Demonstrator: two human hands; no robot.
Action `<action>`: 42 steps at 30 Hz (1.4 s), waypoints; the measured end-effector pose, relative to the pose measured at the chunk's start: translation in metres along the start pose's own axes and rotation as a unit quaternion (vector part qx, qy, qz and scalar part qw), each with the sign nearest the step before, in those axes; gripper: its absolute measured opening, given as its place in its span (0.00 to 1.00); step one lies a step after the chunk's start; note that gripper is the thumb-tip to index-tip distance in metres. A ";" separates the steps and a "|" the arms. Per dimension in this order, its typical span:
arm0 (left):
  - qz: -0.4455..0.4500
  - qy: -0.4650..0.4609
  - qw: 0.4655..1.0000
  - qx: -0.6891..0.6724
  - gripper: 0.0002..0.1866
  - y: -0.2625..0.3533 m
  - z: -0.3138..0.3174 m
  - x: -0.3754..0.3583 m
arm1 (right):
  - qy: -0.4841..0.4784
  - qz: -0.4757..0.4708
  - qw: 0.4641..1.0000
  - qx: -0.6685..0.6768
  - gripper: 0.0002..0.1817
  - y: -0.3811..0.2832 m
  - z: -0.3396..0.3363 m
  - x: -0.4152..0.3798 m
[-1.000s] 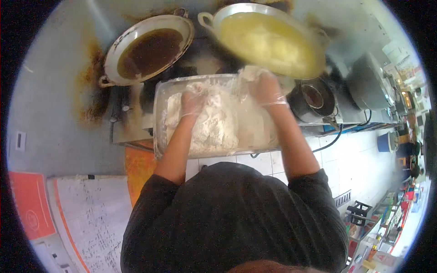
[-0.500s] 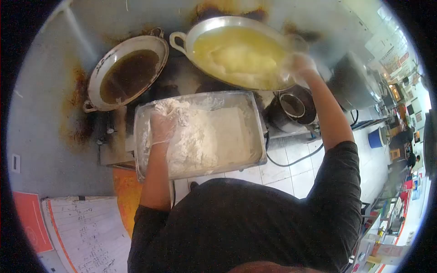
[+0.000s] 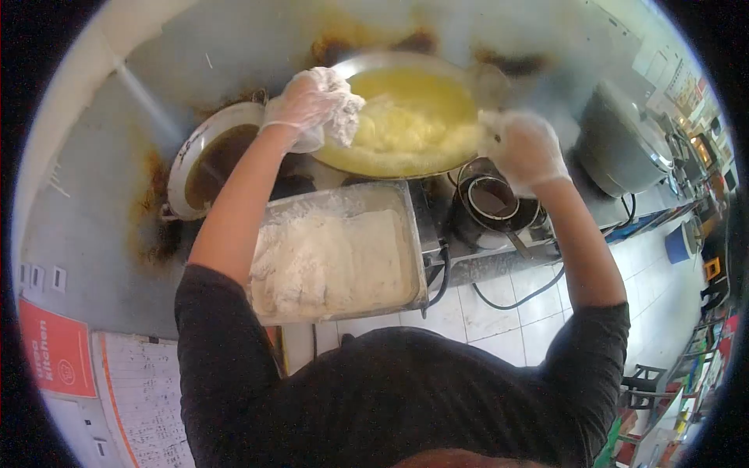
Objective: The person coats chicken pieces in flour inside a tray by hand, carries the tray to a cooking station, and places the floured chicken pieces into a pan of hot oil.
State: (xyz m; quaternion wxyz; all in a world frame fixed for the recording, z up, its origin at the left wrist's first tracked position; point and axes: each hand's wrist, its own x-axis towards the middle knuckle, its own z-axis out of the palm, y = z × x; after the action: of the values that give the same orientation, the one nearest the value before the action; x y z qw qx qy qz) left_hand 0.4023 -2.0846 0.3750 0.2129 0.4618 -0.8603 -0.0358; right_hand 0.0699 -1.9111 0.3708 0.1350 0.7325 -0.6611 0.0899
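Observation:
My left hand, in a clear glove, is closed on a flour-coated piece of food over the left rim of the large wok. Yellow oil fills this wok, with pale foam around its middle. At the wok's right edge is my gloved right hand, its fingers curled and partly blurred; what they grip cannot be made out. Below the wok stands a rectangular metal tray of white flour, heaped more roughly on its left side.
A second wok with dark oil is at the left, partly behind my left arm. Right of the tray is a dark pot with a round strainer. A large lidded pot stands farther right. A hose hangs above the tiled floor.
My left hand has risen out of the flour to the wok's left rim, carrying the coated piece. My right hand has drawn slightly down and outward at the wok's right edge. The view has shifted.

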 end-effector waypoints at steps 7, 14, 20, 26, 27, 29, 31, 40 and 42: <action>0.008 -0.019 1.000 -0.016 0.17 0.030 0.097 0.111 | 0.029 0.041 0.991 0.121 0.19 0.015 -0.033 -0.117; -0.019 -0.233 0.954 0.189 0.25 0.079 0.171 0.162 | -0.012 0.156 0.973 0.169 0.18 0.050 -0.041 -0.212; -0.018 -0.214 0.944 0.252 0.19 0.030 0.201 0.192 | 0.008 0.197 0.969 0.146 0.23 0.044 -0.036 -0.257; 0.081 -0.163 0.983 0.013 0.09 -0.007 0.108 0.161 | 0.035 0.106 0.965 0.237 0.25 0.006 -0.015 -0.257; 0.116 -0.185 0.976 0.015 0.09 0.003 0.074 0.133 | 0.014 0.098 0.965 0.242 0.25 -0.003 -0.009 -0.251; 0.069 -0.199 0.977 0.010 0.11 0.036 0.001 0.051 | -0.029 0.101 0.959 0.265 0.25 -0.025 0.010 -0.238; -0.036 -0.203 0.979 0.001 0.13 0.021 -0.009 -0.021 | -0.051 0.057 0.957 0.280 0.25 -0.053 0.032 -0.222; -0.221 -0.325 0.919 -0.011 0.35 -0.152 0.114 -0.304 | -0.362 -0.096 0.872 0.315 0.31 -0.234 0.082 -0.116; -0.248 -0.370 0.895 0.012 0.37 -0.159 0.114 -0.331 | -0.477 -0.121 0.832 0.256 0.33 -0.266 0.107 -0.085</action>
State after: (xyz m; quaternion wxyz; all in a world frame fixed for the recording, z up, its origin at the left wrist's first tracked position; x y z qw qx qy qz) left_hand 0.6406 -1.9227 0.1201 -0.1420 0.6164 -0.7348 -0.2449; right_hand 0.3195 -1.8410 0.2225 -0.3794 0.7667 -0.5033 -0.1221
